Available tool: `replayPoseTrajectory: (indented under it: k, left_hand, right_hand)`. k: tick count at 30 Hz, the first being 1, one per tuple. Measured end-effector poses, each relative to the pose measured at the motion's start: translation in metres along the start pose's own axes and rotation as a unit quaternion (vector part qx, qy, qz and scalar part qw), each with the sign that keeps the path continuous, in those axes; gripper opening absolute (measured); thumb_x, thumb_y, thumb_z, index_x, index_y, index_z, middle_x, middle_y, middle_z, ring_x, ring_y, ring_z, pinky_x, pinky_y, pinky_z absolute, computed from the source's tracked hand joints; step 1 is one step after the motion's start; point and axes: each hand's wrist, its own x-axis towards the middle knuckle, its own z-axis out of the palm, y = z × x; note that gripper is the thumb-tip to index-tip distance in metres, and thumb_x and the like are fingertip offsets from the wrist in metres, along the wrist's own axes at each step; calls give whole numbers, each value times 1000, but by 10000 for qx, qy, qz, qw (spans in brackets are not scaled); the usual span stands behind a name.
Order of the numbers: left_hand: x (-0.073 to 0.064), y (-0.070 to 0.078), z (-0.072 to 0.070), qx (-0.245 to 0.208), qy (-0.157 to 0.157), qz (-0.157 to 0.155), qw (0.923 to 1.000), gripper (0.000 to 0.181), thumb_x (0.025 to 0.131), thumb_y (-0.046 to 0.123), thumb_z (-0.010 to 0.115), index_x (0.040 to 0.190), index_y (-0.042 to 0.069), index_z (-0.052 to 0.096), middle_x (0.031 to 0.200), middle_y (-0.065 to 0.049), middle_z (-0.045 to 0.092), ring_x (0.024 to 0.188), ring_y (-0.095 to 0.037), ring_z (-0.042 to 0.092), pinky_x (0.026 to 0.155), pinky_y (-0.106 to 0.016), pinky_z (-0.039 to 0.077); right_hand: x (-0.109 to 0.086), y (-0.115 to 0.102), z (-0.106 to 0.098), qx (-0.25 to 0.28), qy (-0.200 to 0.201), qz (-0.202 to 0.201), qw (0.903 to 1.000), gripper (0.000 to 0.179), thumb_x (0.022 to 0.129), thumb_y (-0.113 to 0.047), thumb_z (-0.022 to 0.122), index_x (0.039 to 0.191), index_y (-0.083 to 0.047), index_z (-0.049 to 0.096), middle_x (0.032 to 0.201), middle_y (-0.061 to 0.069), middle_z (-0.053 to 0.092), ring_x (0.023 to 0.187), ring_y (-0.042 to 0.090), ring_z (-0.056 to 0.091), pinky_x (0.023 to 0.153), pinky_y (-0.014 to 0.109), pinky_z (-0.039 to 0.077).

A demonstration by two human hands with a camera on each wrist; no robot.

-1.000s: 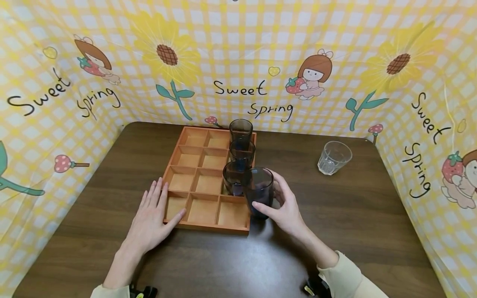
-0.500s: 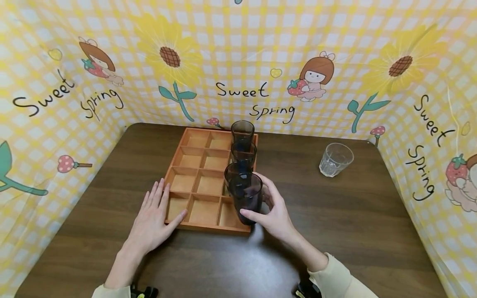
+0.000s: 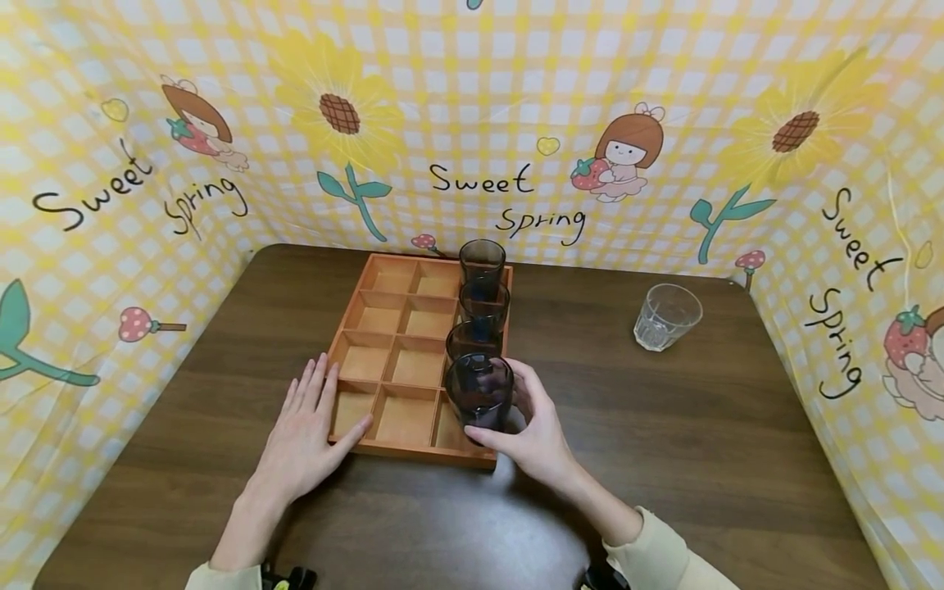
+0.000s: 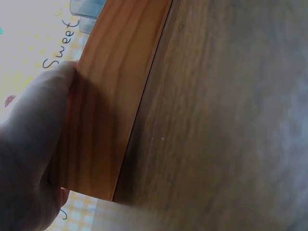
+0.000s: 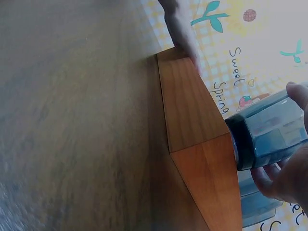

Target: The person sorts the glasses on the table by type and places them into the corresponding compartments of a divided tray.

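A smoky dark glass (image 3: 480, 392) is in my right hand (image 3: 533, 426), gripped between the thumb on its near side and the fingers on its far side. Its base overlaps the near right compartment of the wooden divided tray (image 3: 413, 453). In the right wrist view the glass base (image 5: 240, 144) is right at the tray's top edge. Three more dark glasses, such as the farthest one (image 3: 483, 260), stand in a row behind it, in the tray's right column. My left hand (image 3: 298, 447) rests at the tray's near left corner, fingers straight along the side and thumb over the front edge.
A clear glass tumbler (image 3: 667, 318) stands on the brown table (image 3: 664, 410) at the right. The tray's left and middle columns hold nothing. A yellow checked cloth (image 3: 479, 98) with printed flowers and lettering hangs around the back and sides of the table.
My right hand has brought the dark glass left and toward me, from beside the tray's right edge to over the near right compartment, and lowered it. My left hand has stayed in place.
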Motion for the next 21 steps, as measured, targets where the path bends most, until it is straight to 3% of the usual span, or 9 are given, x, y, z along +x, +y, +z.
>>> replayPoseTrajectory:
  k: [13, 18, 21]
  left_hand:
    - [0, 0, 1, -15, 12, 10, 10000, 102, 106, 58, 64, 175, -1, 19, 183, -28, 16, 171, -49, 16, 144, -52, 4]
    - [-1, 1, 1, -9, 56, 20, 10000, 102, 105, 57, 65, 174, -2, 20, 183, -28, 17, 170, -49, 16, 143, -53, 5]
    - [-1, 1, 1, -14, 69, -3, 10000, 102, 105, 58, 66, 174, -2, 20, 183, -28, 17, 171, -49, 16, 143, -53, 5]
  right_hand:
    - [-5, 3, 9, 601, -398, 23, 9974, 89, 80, 10, 90, 154, -2, 42, 151, 24, 57, 133, 7, 64, 114, 20, 53]
    - [-4, 5, 7, 336, -367, 5, 9988, 88, 79, 7, 93, 152, -2, 45, 149, 24, 61, 130, 9, 66, 113, 20, 52]
    - [-2, 5, 4, -87, -323, -46, 9994, 87, 78, 2, 96, 151, -5, 48, 146, 20, 65, 129, 8, 66, 114, 21, 51]
